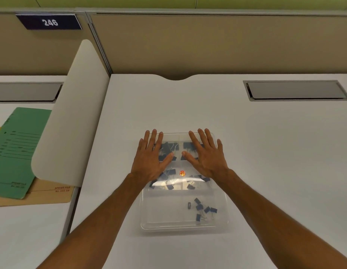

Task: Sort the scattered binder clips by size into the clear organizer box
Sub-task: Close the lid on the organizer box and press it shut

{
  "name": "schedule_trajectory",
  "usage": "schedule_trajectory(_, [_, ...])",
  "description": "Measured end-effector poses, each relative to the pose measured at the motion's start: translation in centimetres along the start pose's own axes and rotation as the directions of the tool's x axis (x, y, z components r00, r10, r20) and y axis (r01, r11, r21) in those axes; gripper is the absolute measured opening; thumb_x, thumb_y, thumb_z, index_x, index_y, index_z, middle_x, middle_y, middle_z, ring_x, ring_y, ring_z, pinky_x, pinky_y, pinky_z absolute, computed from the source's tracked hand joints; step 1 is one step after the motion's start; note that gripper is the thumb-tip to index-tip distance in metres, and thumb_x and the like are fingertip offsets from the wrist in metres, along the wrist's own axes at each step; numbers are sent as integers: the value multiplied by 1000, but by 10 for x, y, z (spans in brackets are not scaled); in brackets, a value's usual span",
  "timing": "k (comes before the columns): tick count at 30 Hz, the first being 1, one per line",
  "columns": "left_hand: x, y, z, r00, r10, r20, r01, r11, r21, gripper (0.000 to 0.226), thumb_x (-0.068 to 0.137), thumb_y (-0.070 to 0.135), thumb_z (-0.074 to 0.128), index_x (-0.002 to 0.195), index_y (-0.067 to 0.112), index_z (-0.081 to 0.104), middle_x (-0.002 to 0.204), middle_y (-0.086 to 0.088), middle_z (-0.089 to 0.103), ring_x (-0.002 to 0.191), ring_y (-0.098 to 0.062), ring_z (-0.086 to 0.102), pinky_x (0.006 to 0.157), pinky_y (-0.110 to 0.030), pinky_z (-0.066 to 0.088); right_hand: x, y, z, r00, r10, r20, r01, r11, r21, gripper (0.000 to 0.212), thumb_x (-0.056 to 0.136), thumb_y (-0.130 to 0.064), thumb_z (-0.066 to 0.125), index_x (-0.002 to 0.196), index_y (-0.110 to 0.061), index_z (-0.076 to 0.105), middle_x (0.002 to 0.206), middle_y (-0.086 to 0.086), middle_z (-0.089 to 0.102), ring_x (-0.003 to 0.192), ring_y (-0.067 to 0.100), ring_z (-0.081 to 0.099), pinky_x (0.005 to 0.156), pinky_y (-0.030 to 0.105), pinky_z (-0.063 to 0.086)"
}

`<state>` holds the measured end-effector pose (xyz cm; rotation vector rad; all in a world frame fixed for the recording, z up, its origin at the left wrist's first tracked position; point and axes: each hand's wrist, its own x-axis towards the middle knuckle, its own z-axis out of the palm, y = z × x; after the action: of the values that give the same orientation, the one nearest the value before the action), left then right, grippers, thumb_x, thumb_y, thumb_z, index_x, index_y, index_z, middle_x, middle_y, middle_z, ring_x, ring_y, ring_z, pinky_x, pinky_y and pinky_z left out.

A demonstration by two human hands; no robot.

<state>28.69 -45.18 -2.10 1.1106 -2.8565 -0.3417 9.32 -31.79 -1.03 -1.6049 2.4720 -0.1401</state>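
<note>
A clear organizer box (168, 220) with its lid on lies on the white desk in front of me. Through the plastic I see blue binder clips: large ones (168, 147) in the far compartments, medium ones (171, 184) in the middle row, small ones (202, 209) in the near right compartment. My left hand (152, 158) lies flat with spread fingers on the far left of the lid. My right hand (205, 154) lies flat on the far right of the lid. A small orange sticker (182, 173) sits on the lid between my wrists.
A rounded white divider panel (71, 121) stands to the left. Beyond it lie a green folder (15, 150) and a brown file (52, 195). A grey cable flap (297, 90) is set into the desk at the far right. Beige partition walls run along the back.
</note>
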Motion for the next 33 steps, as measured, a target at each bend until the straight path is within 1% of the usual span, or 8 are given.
schedule_trajectory(5, [-2,1,0,1000,-3,-8,3,1000,13,95,83,82,-1,156,23,-1,164,-3,-7,151,-28,-9,121,-53,8,4,-18,-4,1000,-19,-15,17,995,-102,82,83,-81,-5,154,-42,-6,165,1,-9,152,31,-9,109,75,-9])
schedule_trajectory(13, [-1,1,3,1000,1,-22,-1,1000,-7,95,83,82,1,157,22,3,165,-3,-5,151,-28,-9,122,-51,3,11,-26,0,1000,1,24,0,999,-50,77,84,-82,9,152,-49,-7,166,-4,-1,153,29,-4,107,75,-4])
schedule_trajectory(17, [-1,0,2,1000,-3,-13,3,1000,-5,93,84,81,1,156,23,-1,164,-3,-7,151,-28,-11,122,-53,6,13,-21,-3,998,-49,40,50,998,-24,82,81,-84,3,153,-46,-5,166,-5,-6,153,27,-6,109,75,1])
schedule_trajectory(19, [-3,0,1,1000,3,-15,-3,1000,0,92,85,81,1,156,23,-4,164,-4,-10,150,-28,-13,121,-54,8,6,-8,-3,999,-52,4,52,997,52,89,81,-84,2,156,-37,-4,165,-3,-10,152,24,-9,116,68,7])
schedule_trajectory(21, [-2,0,0,1000,-11,-22,11,1000,-10,91,85,81,4,156,25,-4,164,-5,-13,150,-30,-15,121,-54,6,-4,10,1,998,43,-43,-35,983,182,94,84,-82,9,157,-24,-7,165,1,-14,152,23,-11,122,56,9])
schedule_trajectory(24, [-4,1,1,998,-68,-17,66,992,-106,93,81,85,8,156,31,-4,162,-6,-21,149,-29,-19,122,-50,4,-15,21,7,995,92,-41,-77,956,283,94,89,-77,17,156,-19,-14,164,-1,-19,152,20,-10,124,47,8])
schedule_trajectory(29, [-5,1,3,997,-81,2,81,984,-156,94,79,86,6,155,32,-5,162,-6,-21,150,-29,-16,119,-48,7,-13,19,10,994,99,-50,-80,954,287,90,92,-72,23,156,-20,-13,165,-3,-14,153,19,-3,124,43,3])
schedule_trajectory(33, [-4,0,3,997,-77,22,79,985,-152,95,78,86,5,155,33,-5,162,-6,-21,150,-30,-15,119,-50,7,-16,18,7,993,113,-31,-96,936,338,93,91,-73,26,156,-19,-13,165,-2,-15,152,24,11,122,46,20])
